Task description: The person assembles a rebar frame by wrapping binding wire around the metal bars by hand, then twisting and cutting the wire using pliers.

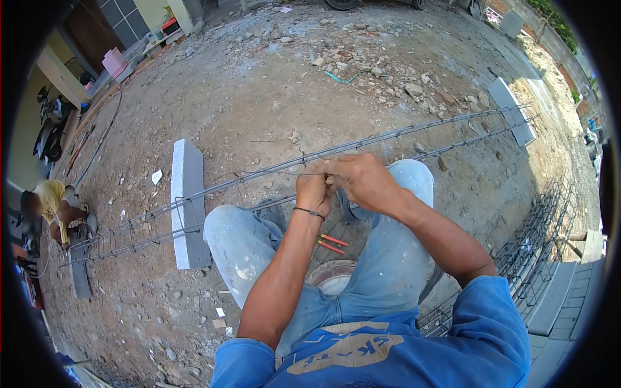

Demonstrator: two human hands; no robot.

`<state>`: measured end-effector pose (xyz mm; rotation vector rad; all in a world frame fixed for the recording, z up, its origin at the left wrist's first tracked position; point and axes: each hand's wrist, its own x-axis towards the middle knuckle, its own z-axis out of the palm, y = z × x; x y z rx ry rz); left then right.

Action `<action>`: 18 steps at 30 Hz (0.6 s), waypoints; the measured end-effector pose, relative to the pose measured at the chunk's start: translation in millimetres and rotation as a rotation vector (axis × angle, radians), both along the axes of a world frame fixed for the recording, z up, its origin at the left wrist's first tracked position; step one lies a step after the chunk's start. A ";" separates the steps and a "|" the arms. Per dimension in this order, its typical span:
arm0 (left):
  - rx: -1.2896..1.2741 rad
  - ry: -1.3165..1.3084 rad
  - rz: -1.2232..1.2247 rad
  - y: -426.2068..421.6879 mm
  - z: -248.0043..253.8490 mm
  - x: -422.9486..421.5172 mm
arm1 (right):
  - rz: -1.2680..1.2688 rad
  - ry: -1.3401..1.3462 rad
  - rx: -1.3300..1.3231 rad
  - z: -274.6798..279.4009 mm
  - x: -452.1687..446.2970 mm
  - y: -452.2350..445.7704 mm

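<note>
A long cage of steel bars [236, 183] crosses the view, laid over a pale block [187, 220] on the left and another pale block [511, 110] at the upper right. My left hand [313, 191] and my right hand [365, 181] meet at the near side of its upper bars, above my knees. Both have curled fingers. A thin wire [284, 172] runs leftward from between them and seems pinched in the left fingers. What the right fingers hold is hidden. Pliers with red handles [333, 244] lie on the ground between my legs, below my hands.
A co-worker in a yellow shirt [52, 197] crouches at the cage's far left end. More steel cages [530, 246] are stacked at the right. Rubble [414, 88] lies ahead. A round pail [331, 275] stands between my legs. A scooter [52, 126] is at the upper left.
</note>
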<state>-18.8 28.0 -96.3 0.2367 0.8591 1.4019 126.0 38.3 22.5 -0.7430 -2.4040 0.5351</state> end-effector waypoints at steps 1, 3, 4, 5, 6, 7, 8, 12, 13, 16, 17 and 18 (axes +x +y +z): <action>0.053 0.027 -0.042 -1.0 27.8 7.7 | -0.072 -0.015 -0.023 10.6 7.8 17.5; 0.094 0.049 -0.085 -3.4 52.2 18.5 | -0.214 0.038 -0.196 24.1 26.2 58.9; 0.062 0.053 -0.081 -3.6 56.4 21.0 | -0.285 0.112 -0.343 27.4 35.2 80.2; 0.031 0.058 -0.076 -3.0 57.2 22.2 | -0.316 0.173 -0.465 22.3 47.2 106.6; 0.029 0.059 -0.080 -2.3 53.7 21.8 | -0.346 0.237 -0.584 8.6 60.6 127.7; -0.026 0.087 -0.075 -2.3 48.6 20.9 | -0.349 0.240 -0.584 -11.0 73.2 139.2; -0.079 0.115 -0.069 -1.9 44.1 20.1 | -0.368 0.240 -0.733 -36.2 84.4 151.7; -0.139 0.175 -0.053 0.7 31.2 18.7 | -0.405 0.142 -0.975 -147.7 108.5 169.9; -0.154 0.196 -0.062 0.8 31.6 18.9 | -0.414 0.101 -0.984 -169.4 111.0 169.6; -0.198 0.228 -0.056 2.6 27.2 16.8 | -0.434 0.079 -1.018 -210.0 106.4 179.8; -0.220 0.230 -0.039 2.9 24.7 15.2 | -0.447 0.092 -1.035 -222.4 102.5 183.0; -0.229 0.241 -0.044 4.1 21.3 12.8 | -0.461 0.092 -0.977 -229.4 95.9 188.1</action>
